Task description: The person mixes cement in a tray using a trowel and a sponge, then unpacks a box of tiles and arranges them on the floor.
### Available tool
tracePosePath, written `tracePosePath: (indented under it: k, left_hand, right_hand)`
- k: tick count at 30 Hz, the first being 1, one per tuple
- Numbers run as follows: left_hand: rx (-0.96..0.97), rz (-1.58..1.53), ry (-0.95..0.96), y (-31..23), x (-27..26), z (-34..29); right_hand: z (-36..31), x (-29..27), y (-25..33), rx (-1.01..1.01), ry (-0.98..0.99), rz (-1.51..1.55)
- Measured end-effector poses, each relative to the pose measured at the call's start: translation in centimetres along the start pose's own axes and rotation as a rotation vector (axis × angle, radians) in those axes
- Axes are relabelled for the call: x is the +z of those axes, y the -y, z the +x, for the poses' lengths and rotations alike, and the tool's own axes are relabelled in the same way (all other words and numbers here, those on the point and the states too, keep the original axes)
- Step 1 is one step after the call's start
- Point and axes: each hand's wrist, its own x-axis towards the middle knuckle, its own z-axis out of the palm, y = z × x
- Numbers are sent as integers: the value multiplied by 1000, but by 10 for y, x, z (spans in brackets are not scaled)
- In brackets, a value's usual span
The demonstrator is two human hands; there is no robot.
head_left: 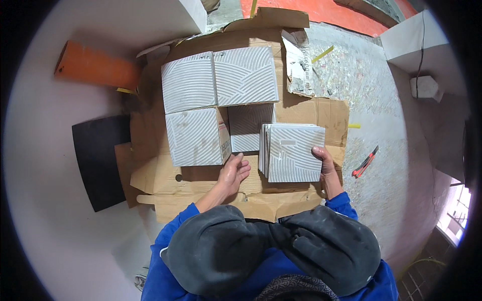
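My right hand (327,164) grips the right edge of a stack of square grey-white tiles (296,155), its thumb on the top tile. Curved ridges cover that tile's face, and the stack's left side shows several tile edges. My left hand (234,174) holds nothing, fingers stretched out, between this stack and another ridged tile stack (193,138). Behind them lie two more stacks, a left one (188,83) and a right one (246,75). Lower down in the gap between stacks lies a shaded tile (246,125).
Flattened cardboard (201,188) lies beneath the tiles, with a torn printed flap (298,65) at the back. A red utility knife (365,163) lies on the floor to the right. To the left are a black panel (100,163) and an orange piece (98,65) by the wall.
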Motion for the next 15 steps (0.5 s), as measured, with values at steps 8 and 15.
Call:
tracePosePath:
  k: [8, 15]
  left_hand:
    - [52, -397, 38, 11, -13, 15]
    - [35, -463, 79, 8, -19, 13]
  right_hand:
    - [14, 20, -1, -90, 5, 127]
    - [41, 39, 16, -106, -5, 19]
